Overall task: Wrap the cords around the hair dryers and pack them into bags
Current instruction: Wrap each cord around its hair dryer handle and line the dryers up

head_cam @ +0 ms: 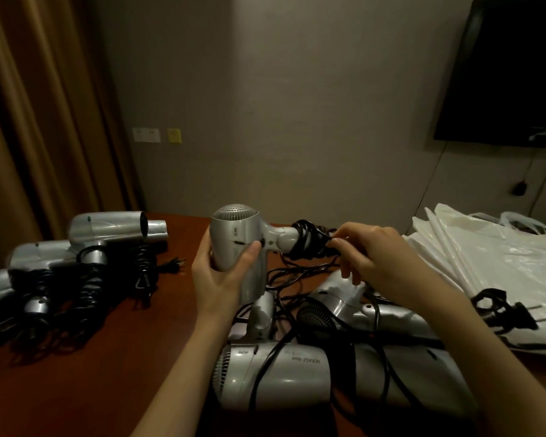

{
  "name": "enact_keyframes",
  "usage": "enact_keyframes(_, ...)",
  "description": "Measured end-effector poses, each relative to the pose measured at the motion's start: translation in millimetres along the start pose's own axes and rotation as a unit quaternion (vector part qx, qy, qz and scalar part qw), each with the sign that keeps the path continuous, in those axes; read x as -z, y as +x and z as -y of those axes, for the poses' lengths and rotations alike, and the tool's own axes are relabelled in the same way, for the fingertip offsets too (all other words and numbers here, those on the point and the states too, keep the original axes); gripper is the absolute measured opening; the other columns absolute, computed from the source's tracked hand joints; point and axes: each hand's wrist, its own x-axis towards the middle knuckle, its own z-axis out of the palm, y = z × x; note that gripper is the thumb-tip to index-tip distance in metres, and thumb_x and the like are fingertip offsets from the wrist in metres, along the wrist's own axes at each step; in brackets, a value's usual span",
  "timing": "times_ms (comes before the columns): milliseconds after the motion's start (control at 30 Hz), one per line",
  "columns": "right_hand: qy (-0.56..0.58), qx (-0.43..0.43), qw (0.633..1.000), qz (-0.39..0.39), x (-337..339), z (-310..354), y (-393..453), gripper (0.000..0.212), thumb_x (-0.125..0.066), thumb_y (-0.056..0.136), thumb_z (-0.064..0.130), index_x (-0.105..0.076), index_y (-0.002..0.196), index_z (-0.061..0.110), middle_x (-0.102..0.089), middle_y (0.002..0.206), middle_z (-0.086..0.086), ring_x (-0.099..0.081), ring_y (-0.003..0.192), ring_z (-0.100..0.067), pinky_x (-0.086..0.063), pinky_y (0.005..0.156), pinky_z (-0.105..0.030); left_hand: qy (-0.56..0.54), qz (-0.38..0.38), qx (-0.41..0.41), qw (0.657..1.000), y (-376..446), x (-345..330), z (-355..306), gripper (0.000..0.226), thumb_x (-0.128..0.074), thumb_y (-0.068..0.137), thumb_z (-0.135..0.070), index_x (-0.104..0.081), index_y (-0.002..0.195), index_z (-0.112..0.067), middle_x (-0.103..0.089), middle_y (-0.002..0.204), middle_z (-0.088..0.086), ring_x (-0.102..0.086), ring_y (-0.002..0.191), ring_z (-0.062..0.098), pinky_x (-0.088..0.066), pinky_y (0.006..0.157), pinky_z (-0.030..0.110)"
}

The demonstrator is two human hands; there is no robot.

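Observation:
My left hand (221, 272) grips the body of a silver hair dryer (240, 234) held above the table, its rear grille up and its handle pointing right. Black cord (306, 244) is coiled around that handle. My right hand (366, 257) pinches the cord at the end of the coil. The rest of the cord hangs down to the table. Below my hands lie a few more silver dryers (281, 376) with loose tangled black cords. White plastic bags (492, 266) are stacked at the right, and a black plug (511, 313) rests on them.
At the left of the brown wooden table (92, 373), several silver dryers (108, 231) with coiled black cords lie in a row. A curtain hangs at the left; a dark wall-mounted screen (511, 74) is at the upper right.

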Motion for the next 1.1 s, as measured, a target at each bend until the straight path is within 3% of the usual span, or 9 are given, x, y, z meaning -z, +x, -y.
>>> enact_keyframes(133,-0.050,0.007,0.999,-0.003,-1.5,5.8,-0.6,0.020,-0.044,0.100,0.024,-0.064,0.100,0.024,-0.058,0.064,0.011,-0.061,0.058,-0.013,-0.054,0.061,-0.033,-0.006,-0.017,0.008,1.000,0.8,-0.5,0.6,0.043,-0.083,0.069,-0.035,-0.060,0.105,-0.030,-0.070,0.091,-0.022,-0.068,0.083,0.001,-0.055,0.067,0.019)
enact_keyframes(300,0.033,0.006,0.997,0.069,-16.9,16.5,-5.1,0.034,-0.039,0.101,0.011,-0.052,0.132,0.017,-0.058,0.072,0.011,-0.060,0.060,-0.010,-0.055,0.064,-0.028,-0.044,-0.039,0.055,0.997,1.6,0.7,3.5,0.038,-0.074,0.070,-0.036,-0.062,0.106,-0.029,-0.072,0.096,-0.010,-0.070,0.086,0.007,-0.056,0.065,0.023)
enact_keyframes(467,0.218,-0.035,0.970,0.105,-5.5,13.7,-4.5,0.023,-0.039,0.101,0.018,-0.059,0.098,0.028,-0.064,0.071,-0.001,-0.065,0.062,-0.011,-0.055,0.060,-0.024,-0.088,-0.054,0.100,0.990,2.8,1.0,3.1,0.042,-0.071,0.067,-0.039,-0.063,0.107,-0.028,-0.070,0.107,0.006,-0.071,0.092,0.022,-0.057,0.068,0.032)
enact_keyframes(633,0.280,-0.115,0.937,0.175,10.6,-11.3,-2.5,0.034,-0.038,0.099,0.029,-0.067,0.103,0.013,-0.061,0.070,-0.003,-0.059,0.064,-0.013,-0.049,0.059,-0.022,-0.116,-0.060,0.126,0.983,3.9,2.0,5.1,0.043,-0.079,0.068,-0.039,-0.064,0.108,-0.029,-0.072,0.107,0.004,-0.071,0.091,0.020,-0.056,0.063,0.030)
enact_keyframes(767,0.268,-0.166,0.924,0.217,-4.7,-15.4,-0.9,0.034,-0.046,0.093,0.040,-0.063,0.076,0.015,-0.057,0.058,0.002,-0.053,0.051,-0.008,-0.042,0.056,-0.022,-0.145,-0.045,0.149,0.977,3.0,1.4,4.5,0.049,-0.070,0.066,-0.037,-0.062,0.112,-0.025,-0.070,0.104,0.004,-0.071,0.084,0.018,-0.057,0.058,0.029)
enact_keyframes(867,0.189,-0.191,0.944,0.191,-12.4,-17.0,-0.1,0.055,-0.051,0.080,0.062,-0.061,0.065,0.011,-0.049,0.054,0.003,-0.043,0.047,-0.010,-0.036,0.057,-0.025,-0.168,-0.019,0.182,0.969,3.2,1.8,4.1,0.048,-0.072,0.070,-0.036,-0.060,0.115,-0.022,-0.070,0.099,0.005,-0.070,0.077,0.017,-0.058,0.057,0.030)
enact_keyframes(967,0.135,-0.184,0.962,0.147,-7.8,-21.0,-0.3,0.069,-0.052,0.065,0.077,-0.063,0.053,0.009,-0.043,0.048,-0.001,-0.037,0.045,-0.014,-0.036,0.055,-0.023,-0.174,0.015,0.217,0.960,6.2,6.1,3.9,0.081,-0.083,0.056,-0.051,-0.058,0.125,-0.018,-0.070,0.104,0.013,-0.072,0.080,0.021,-0.057,0.058,0.033)
enact_keyframes(1033,0.128,-0.149,0.974,0.111,1.1,-21.0,-3.9,0.065,-0.061,0.066,0.070,-0.054,0.054,0.007,-0.046,0.049,-0.002,-0.039,0.044,-0.011,-0.036,0.050,-0.015,-0.153,0.060,0.223,0.961,6.9,8.3,4.3,0.092,-0.083,0.048,-0.058,-0.057,0.126,-0.016,-0.070,0.106,0.014,-0.072,0.081,0.021,-0.056,0.059,0.033)
enact_keyframes(1100,0.176,-0.083,0.978,0.082,15.6,-21.1,-10.2,0.047,-0.075,0.072,0.047,-0.060,0.064,0.003,-0.059,0.056,-0.004,-0.050,0.049,-0.005,-0.038,0.051,-0.011,-0.142,0.104,0.223,0.959,5.5,7.1,3.8,0.077,-0.075,0.057,-0.051,-0.058,0.122,-0.014,-0.071,0.098,0.011,-0.071,0.076,0.018,-0.056,0.057,0.031)
